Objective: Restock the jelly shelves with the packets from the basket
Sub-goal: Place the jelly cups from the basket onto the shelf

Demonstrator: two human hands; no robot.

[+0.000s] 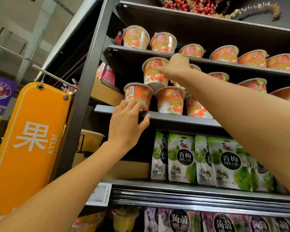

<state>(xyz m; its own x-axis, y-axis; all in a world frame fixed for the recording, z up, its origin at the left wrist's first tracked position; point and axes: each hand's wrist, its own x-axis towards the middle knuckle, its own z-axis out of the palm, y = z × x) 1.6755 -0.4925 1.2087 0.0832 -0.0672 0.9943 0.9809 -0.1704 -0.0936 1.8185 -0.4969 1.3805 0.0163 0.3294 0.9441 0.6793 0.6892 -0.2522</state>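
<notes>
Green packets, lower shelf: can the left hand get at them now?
Probably yes: the left hand only touches a cup above, holding nothing, and the green packets stand uncovered at the front.

Bright, sharp; wide-angle edge bending

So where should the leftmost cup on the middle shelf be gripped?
Grip the leftmost cup round its side wall, from the front-left. It stands upright and its left is open. A neighbour cup crowds its right, and a stacked cup seems to rest partly on its lid.
</notes>
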